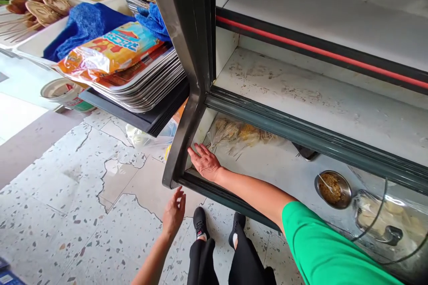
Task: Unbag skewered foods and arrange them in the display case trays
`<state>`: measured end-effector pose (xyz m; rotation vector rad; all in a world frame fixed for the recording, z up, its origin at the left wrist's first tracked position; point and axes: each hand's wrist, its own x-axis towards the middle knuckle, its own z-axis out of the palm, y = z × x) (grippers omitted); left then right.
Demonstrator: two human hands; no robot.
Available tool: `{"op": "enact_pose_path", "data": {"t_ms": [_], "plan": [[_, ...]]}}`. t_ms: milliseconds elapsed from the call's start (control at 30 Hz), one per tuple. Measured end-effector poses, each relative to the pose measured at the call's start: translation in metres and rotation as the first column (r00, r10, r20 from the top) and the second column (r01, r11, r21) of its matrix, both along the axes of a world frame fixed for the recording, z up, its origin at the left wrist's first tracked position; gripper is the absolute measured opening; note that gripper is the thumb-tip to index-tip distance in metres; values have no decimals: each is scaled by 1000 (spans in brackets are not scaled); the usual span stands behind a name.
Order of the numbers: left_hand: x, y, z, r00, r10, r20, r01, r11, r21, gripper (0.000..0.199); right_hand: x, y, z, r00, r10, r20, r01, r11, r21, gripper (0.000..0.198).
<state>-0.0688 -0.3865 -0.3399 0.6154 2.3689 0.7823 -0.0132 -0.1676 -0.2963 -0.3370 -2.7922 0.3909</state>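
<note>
My right hand [204,162] reaches into the left end of the display cabinet's lower compartment, fingers stretched toward its side wall; whether it touches the wall I cannot tell. It holds nothing. Beyond the fingertips lies a clear plastic bag [230,132] with yellowish skewered food. My left hand [174,213] is outside the cabinet, below the bottom corner of its dark metal frame [183,147]. Its fingers are loosely bent and apart, with nothing visible in them.
Left of the frame, a black shelf [147,118] carries stacked metal trays [147,84], an orange-and-blue food packet [110,51] and blue cloths [83,26]. In the cabinet stand a metal bowl [347,198] of crumbly brown food and a bagged pale food [384,216]. A bucket [55,89] stands farther left.
</note>
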Motion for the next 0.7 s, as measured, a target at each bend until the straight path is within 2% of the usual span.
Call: {"op": "enact_pose_path", "data": {"t_ms": [67,167,233,433,500,567,600,633,667,700], "plan": [[-5,20,1,991,2,-130,8,997,80,50,4,-3,-5,995,-92,-24,92,996,-5,43],[-8,46,0,964,95,-249,-63,989,135,43,4,0,-3,998,-70,0,70,997,36,41],[-6,55,-3,963,119,-241,-90,988,129,44,0,8,3,998,-52,28,50,997,62,40],[-2,62,-6,984,57,-171,-37,992,117,55,-16,33,17,989,-101,104,94,993,69,38],[-6,63,-4,983,49,-175,-29,993,118,53,-16,34,14,970,-129,206,124,992,35,34],[-10,64,-2,985,57,-166,-34,990,139,52,-12,33,5,939,-153,309,184,980,-75,29],[-12,64,0,986,66,-155,-41,987,157,51,-10,32,-1,923,-176,342,255,946,-202,26],[-12,63,1,987,74,-141,-49,984,174,49,-7,31,-8,905,-212,368,350,865,-360,24],[-12,62,2,990,75,-122,-51,981,186,47,-6,30,-16,881,-260,395,446,734,-511,21],[-10,61,3,993,65,-98,-46,981,188,45,-5,31,-24,847,-313,430,529,575,-624,19]]}}
